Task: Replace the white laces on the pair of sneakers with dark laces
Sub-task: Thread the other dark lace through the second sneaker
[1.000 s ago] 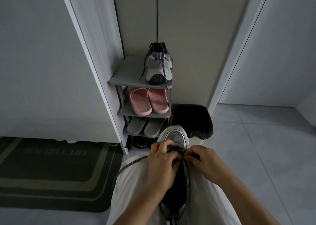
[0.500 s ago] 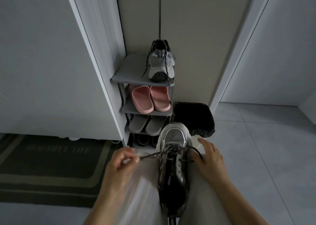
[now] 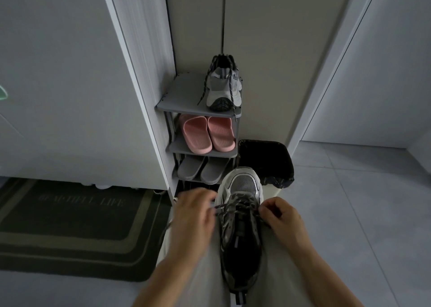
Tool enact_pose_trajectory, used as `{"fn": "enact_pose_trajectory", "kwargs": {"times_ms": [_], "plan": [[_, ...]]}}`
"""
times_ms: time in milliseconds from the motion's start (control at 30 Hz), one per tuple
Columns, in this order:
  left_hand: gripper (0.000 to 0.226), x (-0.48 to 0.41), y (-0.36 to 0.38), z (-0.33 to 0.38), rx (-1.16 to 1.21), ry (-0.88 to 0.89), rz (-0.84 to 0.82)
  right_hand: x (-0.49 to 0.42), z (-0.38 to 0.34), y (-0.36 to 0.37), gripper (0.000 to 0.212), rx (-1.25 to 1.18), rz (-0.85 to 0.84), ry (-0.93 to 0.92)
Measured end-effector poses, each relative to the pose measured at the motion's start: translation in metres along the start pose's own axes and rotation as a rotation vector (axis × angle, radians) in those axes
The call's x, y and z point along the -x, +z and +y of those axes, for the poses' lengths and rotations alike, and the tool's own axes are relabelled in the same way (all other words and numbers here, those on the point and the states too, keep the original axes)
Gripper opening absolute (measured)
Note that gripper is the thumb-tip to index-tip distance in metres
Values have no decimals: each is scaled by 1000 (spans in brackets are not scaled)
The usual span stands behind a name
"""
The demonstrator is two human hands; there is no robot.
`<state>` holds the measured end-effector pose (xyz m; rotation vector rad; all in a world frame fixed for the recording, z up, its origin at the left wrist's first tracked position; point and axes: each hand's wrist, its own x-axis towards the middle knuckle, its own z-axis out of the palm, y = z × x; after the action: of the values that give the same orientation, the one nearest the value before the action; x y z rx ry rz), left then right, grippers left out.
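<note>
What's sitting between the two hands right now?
The head view shows the sneaker between the left hand and right hand, toe pointing away, its dark lace running across to both hands.

I log dim light, grey tiled floor (image 3: 349, 213), grey shoe rack (image 3: 182, 94) against pale cabinet doors (image 3: 268, 50), dark doormat (image 3: 70, 236) at left.

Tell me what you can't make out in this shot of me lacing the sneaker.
Head view only.
1. Left hand: motion blur; whether it holds the lace is unclear.
2. Lace tip at the right hand: hidden inside its curled fingers.
3. Rack's bottom shelf: blocked by the left hand and sneaker.
4. Mat lettering: too dim to read.
</note>
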<state>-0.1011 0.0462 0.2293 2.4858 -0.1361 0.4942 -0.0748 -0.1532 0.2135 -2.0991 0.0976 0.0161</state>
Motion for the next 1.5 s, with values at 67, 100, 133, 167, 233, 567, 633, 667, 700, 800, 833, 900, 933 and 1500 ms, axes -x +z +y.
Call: {"fn": "enact_pose_trajectory", "kwargs": {"times_ms": [67,100,133,167,233,567,633,667,700,800,833,900,933,1500], "plan": [[32,-2,14,21,-53,176,-117,2,-2,-1,16,-134,-1,8],[31,-4,17,25,-86,186,-162,4,-3,-1,17,-169,9,6],[27,-7,19,26,-90,158,-200,6,-3,-1,18,-174,19,3],[18,-9,17,24,-75,119,-232,7,-2,0,18,-152,27,-6],[1,-10,15,11,19,69,-254,7,-1,-1,16,-17,-4,-45],[11,6,-16,-28,-41,24,-88,7,1,-8,17,1,-95,-86],[16,10,-31,-46,-85,-69,-76,8,1,-9,18,-1,-89,-98],[20,13,-39,-55,-105,-128,-99,9,2,-9,19,17,-87,-99],[25,15,-46,-61,-123,-179,-141,9,3,-7,18,40,-84,-99],[43,22,-50,-62,-142,-194,-316,7,2,-4,13,104,-56,-83],[41,25,-47,-57,-141,-182,-363,7,0,-2,12,115,-50,-83],[29,29,-39,-48,-88,-162,-389,6,-5,0,12,122,-53,-84],[25,28,-36,-45,-25,-180,-379,7,-7,1,11,123,-60,-84],[15,10,-16,-21,332,-139,-208,6,3,0,16,289,-58,-157]]}}
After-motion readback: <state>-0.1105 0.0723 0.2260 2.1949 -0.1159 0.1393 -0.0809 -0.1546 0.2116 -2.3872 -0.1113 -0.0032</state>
